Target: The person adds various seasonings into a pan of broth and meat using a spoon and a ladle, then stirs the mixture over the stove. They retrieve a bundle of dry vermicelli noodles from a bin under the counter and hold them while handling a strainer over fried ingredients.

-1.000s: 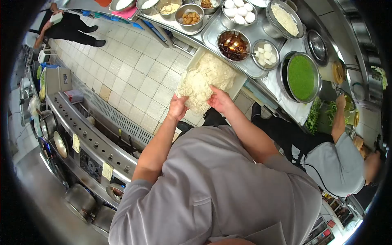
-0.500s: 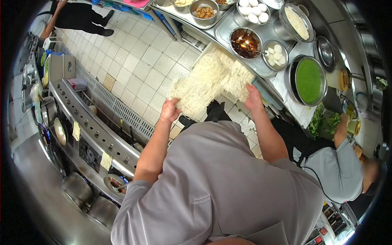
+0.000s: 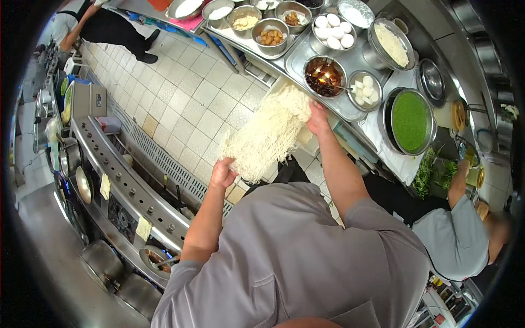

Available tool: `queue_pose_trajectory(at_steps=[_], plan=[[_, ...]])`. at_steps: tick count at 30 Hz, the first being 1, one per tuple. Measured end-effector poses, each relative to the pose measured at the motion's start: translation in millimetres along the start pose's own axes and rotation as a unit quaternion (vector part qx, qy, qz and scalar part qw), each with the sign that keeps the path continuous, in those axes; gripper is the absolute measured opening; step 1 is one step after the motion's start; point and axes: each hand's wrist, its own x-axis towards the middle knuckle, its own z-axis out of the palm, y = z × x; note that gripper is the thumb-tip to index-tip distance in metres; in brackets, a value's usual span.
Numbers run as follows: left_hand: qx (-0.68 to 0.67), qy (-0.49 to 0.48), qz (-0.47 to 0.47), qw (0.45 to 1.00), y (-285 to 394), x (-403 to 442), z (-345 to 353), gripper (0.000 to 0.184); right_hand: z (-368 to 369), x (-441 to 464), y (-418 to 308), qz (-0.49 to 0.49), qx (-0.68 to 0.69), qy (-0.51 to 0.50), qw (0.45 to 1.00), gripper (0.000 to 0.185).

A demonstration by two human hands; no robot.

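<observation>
Left hand (image 3: 223,174) pinches the near-left corner of the noodle sheet (image 3: 265,136); right hand (image 3: 317,117) is closed on its far-right edge, fingertips partly hidden. Change: right hand has gone in and away from the body versus half a second ago, left hand roughly where it was. Flap on the right no longer hangs apart; noodles now read as one slanted span between the hands, partly over the white bin (image 3: 310,143). So the mass is held as a single piece. Can't tell how much still lies in the bin.

Counts: 1 sheet, 2 hands on it. On the table (image 3: 401,167): 1 bowl of dark sauce (image 3: 324,77), 1 of green bits (image 3: 410,120), 1 of white eggs (image 3: 333,31), about seven showing. Stove: 2 yellow cloths (image 3: 144,228). Two other people.
</observation>
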Motion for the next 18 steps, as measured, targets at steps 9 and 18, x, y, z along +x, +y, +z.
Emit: queue_pose_trajectory(at_steps=[9, 18], plan=[[-0.047, 0.001, -0.029, 0.998, 2.8, -17.9, -18.7, 0.046, -1.8, 31.2, 8.2, -0.015, 0.091, 0.071, 0.993, 0.058], [-0.021, -0.003, -0.007, 1.000, -0.8, -8.2, -24.8, 0.042, 46.9, -42.2, 11.8, -0.350, -0.450, 0.181, 0.801, 0.026]])
